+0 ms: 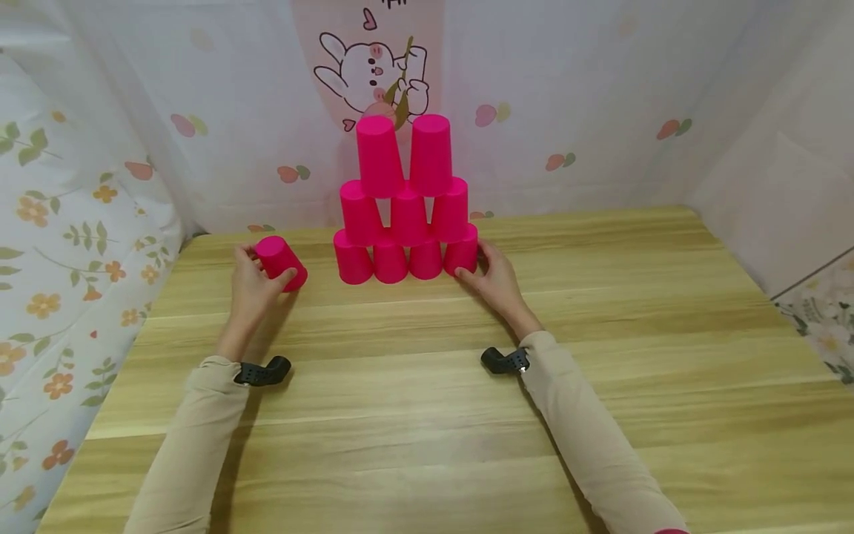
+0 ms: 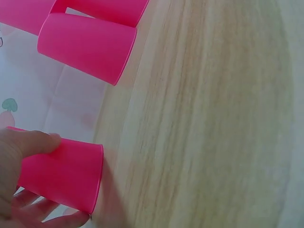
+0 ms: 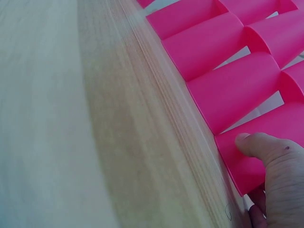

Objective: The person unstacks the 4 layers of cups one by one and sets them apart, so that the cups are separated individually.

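Observation:
A pyramid of upside-down pink cups stands at the back of the table in the head view. Its bottom row (image 1: pixel 390 259) has several cups, the middle row (image 1: pixel 408 216) three, the top two cups (image 1: pixel 431 156) side by side. Left of it, my left hand (image 1: pixel 252 295) holds a separate pink cup (image 2: pixel 64 173), mouth down, thumb on the near side and fingers behind. Whether its rim touches the table I cannot tell. My right hand (image 1: pixel 497 283) grips the rightmost bottom cup (image 3: pixel 247 164), thumb in front; its other fingers are partly hidden behind the cup.
The wood-grain table (image 1: pixel 400 430) spreads in front of the pyramid and to both sides. Close behind the cups hangs a pale printed cloth (image 1: pixel 567 89); a floral cloth (image 1: pixel 73 297) borders the left side. Each wrist wears a black camera mount (image 1: pixel 263 371).

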The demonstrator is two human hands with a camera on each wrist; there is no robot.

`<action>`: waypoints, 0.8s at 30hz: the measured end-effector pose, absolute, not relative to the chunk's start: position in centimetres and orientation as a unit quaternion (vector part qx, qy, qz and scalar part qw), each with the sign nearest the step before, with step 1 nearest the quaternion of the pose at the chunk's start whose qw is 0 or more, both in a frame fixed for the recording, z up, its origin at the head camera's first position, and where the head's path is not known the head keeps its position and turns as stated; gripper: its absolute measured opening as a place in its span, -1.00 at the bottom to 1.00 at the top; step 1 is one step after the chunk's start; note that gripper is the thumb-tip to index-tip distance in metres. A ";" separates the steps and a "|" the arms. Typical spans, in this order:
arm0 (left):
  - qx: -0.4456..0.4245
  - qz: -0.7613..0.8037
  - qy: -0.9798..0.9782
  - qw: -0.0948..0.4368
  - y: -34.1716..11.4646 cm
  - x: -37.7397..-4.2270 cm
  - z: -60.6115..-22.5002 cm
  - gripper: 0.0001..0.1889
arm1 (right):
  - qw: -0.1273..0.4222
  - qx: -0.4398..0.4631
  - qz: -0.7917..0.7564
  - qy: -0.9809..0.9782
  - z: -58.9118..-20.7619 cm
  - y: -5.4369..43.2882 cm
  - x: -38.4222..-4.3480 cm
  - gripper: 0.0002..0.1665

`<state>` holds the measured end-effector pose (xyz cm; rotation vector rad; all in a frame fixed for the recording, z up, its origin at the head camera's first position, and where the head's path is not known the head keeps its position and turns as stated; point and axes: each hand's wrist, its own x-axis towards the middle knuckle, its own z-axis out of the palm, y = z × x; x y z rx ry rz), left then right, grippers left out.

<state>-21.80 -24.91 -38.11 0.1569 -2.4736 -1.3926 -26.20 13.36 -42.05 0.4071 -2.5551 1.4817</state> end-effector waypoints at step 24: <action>-0.110 -0.397 -0.846 0.339 -19.3 -21.2 -31.4 -0.39 | 0.088 0.141 0.488 -0.857 -42.2 13.2 -26.1 -0.28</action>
